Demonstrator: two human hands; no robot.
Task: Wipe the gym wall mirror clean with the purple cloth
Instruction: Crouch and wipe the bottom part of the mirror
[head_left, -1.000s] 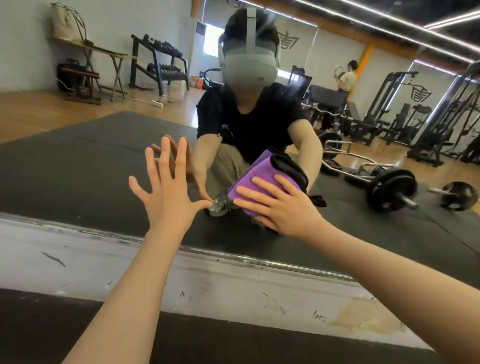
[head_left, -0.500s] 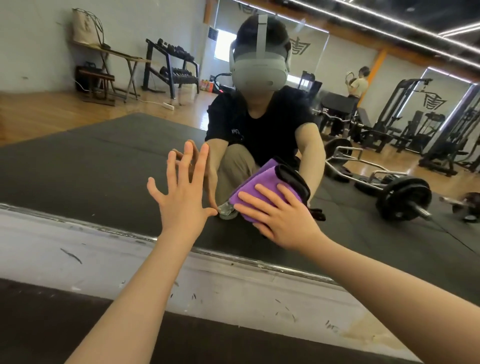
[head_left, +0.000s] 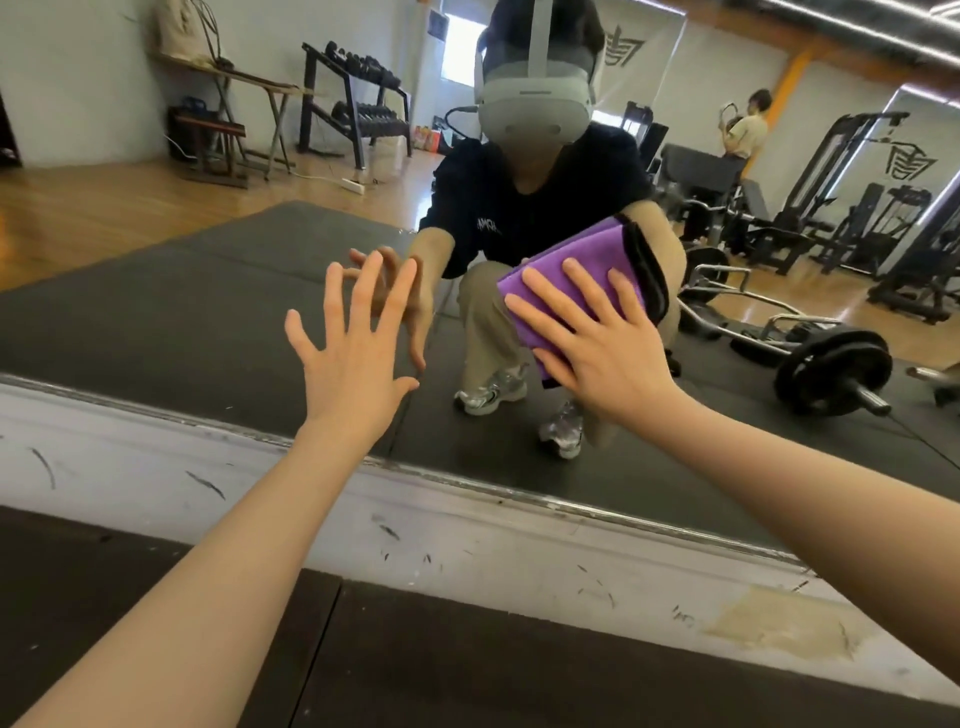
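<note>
Gym floor and weights show in the large wall mirror (head_left: 156, 312), where a folded purple cloth with black edging (head_left: 571, 275) is pressed flat by the right hand (head_left: 602, 338), fingers straight. Beside it, the left hand (head_left: 353, 358) rests spread against the glass above the scuffed white baseboard (head_left: 260, 488).

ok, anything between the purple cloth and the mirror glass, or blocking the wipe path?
Nothing visible. The right hand presses the purple cloth flat on the mirror. The left hand lies open on the glass to the cloth's left, so it would block a leftward wipe.
</note>
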